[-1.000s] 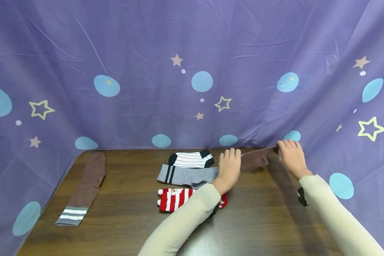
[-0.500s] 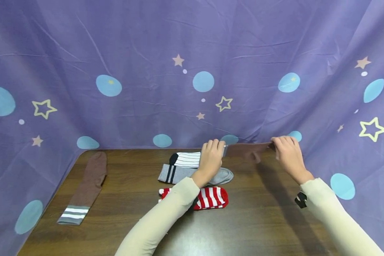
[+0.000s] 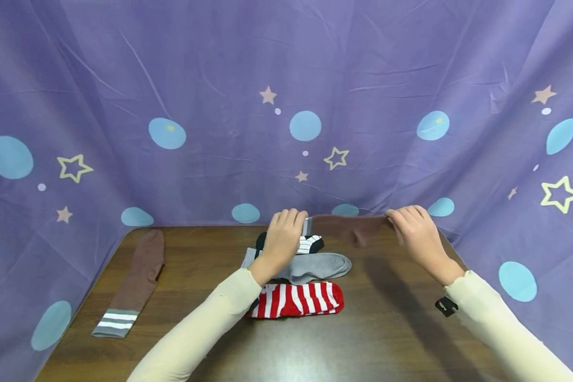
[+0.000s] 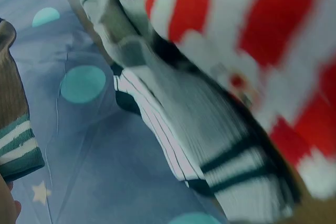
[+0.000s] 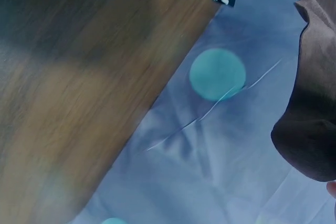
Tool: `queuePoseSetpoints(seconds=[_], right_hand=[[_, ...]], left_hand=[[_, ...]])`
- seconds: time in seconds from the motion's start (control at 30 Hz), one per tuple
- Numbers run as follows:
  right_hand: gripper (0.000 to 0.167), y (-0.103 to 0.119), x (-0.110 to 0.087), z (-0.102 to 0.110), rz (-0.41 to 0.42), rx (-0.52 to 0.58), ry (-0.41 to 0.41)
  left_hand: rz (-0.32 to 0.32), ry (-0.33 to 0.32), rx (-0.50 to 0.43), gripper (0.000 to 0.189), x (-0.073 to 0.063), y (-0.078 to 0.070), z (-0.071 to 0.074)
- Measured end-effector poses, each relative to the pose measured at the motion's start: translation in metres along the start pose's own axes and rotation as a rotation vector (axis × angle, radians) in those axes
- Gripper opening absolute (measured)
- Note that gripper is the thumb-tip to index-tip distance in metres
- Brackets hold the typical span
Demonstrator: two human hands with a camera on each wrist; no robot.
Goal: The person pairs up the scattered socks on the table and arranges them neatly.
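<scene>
Stretched between both hands above the far part of the table is a brown sock (image 3: 336, 225) with a grey-and-white striped cuff. My left hand (image 3: 283, 233) pinches it at the cuff, and my right hand (image 3: 414, 229) pinches the toe end. Its heel droops in the middle. Below the left hand lie a white sock with black toe and thin lines (image 3: 310, 244), a grey sock (image 3: 317, 265) and a red-and-white striped sock (image 3: 305, 300), partly covered by the left arm. In the left wrist view the brown sock's cuff (image 4: 21, 145) shows at the left edge.
Another brown sock (image 3: 136, 281) with a striped cuff lies flat at the left side of the wooden table (image 3: 363, 339). A purple curtain (image 3: 210, 132) with stars and dots rises behind the table and along its sides.
Both hands have moved left with the brown sock, the left hand farther, so the sock now hangs stretched out more fully. The left arm now covers the left ends of the socks in the middle.
</scene>
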State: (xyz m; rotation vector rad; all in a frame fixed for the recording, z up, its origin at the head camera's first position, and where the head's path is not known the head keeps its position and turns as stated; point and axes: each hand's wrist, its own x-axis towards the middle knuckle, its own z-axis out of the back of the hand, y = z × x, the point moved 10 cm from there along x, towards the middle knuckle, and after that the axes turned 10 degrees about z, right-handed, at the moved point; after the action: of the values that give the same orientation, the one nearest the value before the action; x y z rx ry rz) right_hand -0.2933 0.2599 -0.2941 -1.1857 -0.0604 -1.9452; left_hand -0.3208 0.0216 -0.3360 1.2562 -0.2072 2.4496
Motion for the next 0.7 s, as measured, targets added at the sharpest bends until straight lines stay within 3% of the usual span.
queuePoseSetpoints(seconds=[0.2, 0.43, 0.7], right_hand=[[0.024, 0.027, 0.011, 0.000, 0.093, 0.015, -0.006], [0.027, 0.049, 0.019, -0.004, 0.137, 0.021, 0.017], [0.037, 0.062, 0.020, -0.015, 0.166, 0.046, 0.122]], left_hand=[[-0.006, -0.042, -0.044, 0.027, -0.008, 0.021, 0.025], [-0.008, -0.084, -0.085, 0.028, -0.021, 0.036, 0.048], [-0.037, 0.003, -0.218, 0.015, -0.029, 0.049, 0.066]])
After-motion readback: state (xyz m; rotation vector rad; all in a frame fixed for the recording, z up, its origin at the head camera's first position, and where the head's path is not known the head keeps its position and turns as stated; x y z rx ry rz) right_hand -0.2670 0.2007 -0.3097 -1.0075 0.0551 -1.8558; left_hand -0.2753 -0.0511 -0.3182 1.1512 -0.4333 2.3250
